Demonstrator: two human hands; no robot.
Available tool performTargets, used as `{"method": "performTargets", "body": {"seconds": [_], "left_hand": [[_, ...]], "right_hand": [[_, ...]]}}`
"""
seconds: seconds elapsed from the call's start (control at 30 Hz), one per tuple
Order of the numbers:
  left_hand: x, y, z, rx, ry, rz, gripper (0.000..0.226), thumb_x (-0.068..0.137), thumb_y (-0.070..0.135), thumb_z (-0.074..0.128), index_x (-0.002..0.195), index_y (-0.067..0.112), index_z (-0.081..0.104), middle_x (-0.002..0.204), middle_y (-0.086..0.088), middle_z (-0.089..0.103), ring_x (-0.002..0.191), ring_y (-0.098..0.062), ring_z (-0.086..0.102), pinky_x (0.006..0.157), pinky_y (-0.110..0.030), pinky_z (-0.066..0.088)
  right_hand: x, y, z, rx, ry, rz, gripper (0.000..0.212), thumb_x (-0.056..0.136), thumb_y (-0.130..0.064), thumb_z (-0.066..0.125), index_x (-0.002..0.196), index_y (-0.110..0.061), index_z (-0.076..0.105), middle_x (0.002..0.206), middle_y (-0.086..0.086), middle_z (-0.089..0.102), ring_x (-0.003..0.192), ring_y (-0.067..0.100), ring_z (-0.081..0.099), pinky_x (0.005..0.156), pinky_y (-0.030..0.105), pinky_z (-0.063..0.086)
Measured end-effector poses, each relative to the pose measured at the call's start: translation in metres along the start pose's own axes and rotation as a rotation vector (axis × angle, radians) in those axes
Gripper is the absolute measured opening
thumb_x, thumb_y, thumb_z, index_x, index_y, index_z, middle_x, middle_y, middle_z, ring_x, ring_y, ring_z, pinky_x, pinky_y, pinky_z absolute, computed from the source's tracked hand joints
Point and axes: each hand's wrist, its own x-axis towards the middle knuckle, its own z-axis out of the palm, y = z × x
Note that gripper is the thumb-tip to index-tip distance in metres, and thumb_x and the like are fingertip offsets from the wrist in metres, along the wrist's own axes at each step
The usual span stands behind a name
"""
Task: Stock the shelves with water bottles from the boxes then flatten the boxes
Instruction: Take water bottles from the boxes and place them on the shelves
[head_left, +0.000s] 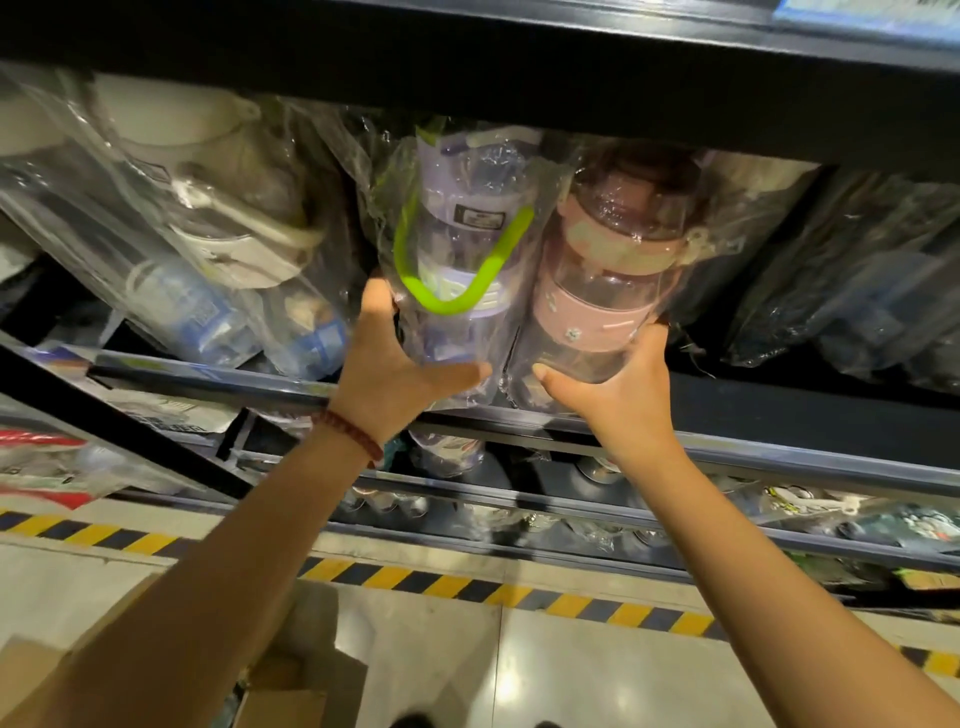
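Two bagged water bottles stand side by side at the front of a dark shelf (779, 415). The purple bottle (462, 228) has a green strap, and my left hand (400, 358) grips its base, thumb across the front and fingers round the left side. My right hand (618, 384) grips the base of the pink bottle (608, 270) next to it. Both bottles are wrapped in clear plastic and lean slightly outward over the shelf lip.
More bagged bottles fill the same shelf: white and blue ones (218, 260) on the left, dark ones (857, 280) on the right. Lower shelves (623, 514) hold further stock. An open cardboard box (291, 675) sits on the floor by the yellow-black tape (467, 584).
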Motion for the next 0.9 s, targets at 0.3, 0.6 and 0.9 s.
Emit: {"method": "performTargets", "body": {"seconds": [0.3, 0.6, 0.9], "left_hand": [[0.010, 0.003, 0.025, 0.202, 0.181, -0.022, 0.068, 0.056, 0.015, 0.089, 0.093, 0.010, 0.032, 0.080, 0.012, 0.042, 0.067, -0.001, 0.045, 0.057, -0.012, 0.042], [0.029, -0.018, -0.011, 0.247, -0.073, -0.069, 0.091, 0.042, 0.040, 0.093, 0.114, 0.006, 0.048, 0.098, 0.003, 0.052, 0.098, -0.019, 0.055, 0.085, -0.027, 0.048], [0.026, -0.033, -0.015, 0.089, -0.047, -0.001, 0.100, 0.048, 0.005, 0.090, 0.132, 0.019, 0.037, 0.110, 0.028, 0.041, 0.099, 0.009, 0.049, 0.091, -0.010, 0.040]], "right_hand": [[0.001, 0.002, -0.001, 0.013, -0.008, 0.002, 0.067, 0.064, -0.017, 0.086, 0.106, -0.016, 0.033, 0.103, -0.011, 0.048, 0.093, -0.002, 0.050, 0.072, -0.001, 0.039], [0.009, 0.002, -0.012, 0.003, -0.061, 0.067, 0.068, 0.063, -0.020, 0.087, 0.109, -0.018, 0.036, 0.111, -0.004, 0.050, 0.102, 0.008, 0.050, 0.074, 0.005, 0.041], [0.010, 0.001, -0.010, -0.028, -0.169, 0.068, 0.067, 0.064, -0.016, 0.086, 0.107, -0.018, 0.036, 0.098, -0.020, 0.044, 0.089, -0.009, 0.047, 0.071, -0.001, 0.039]]}}
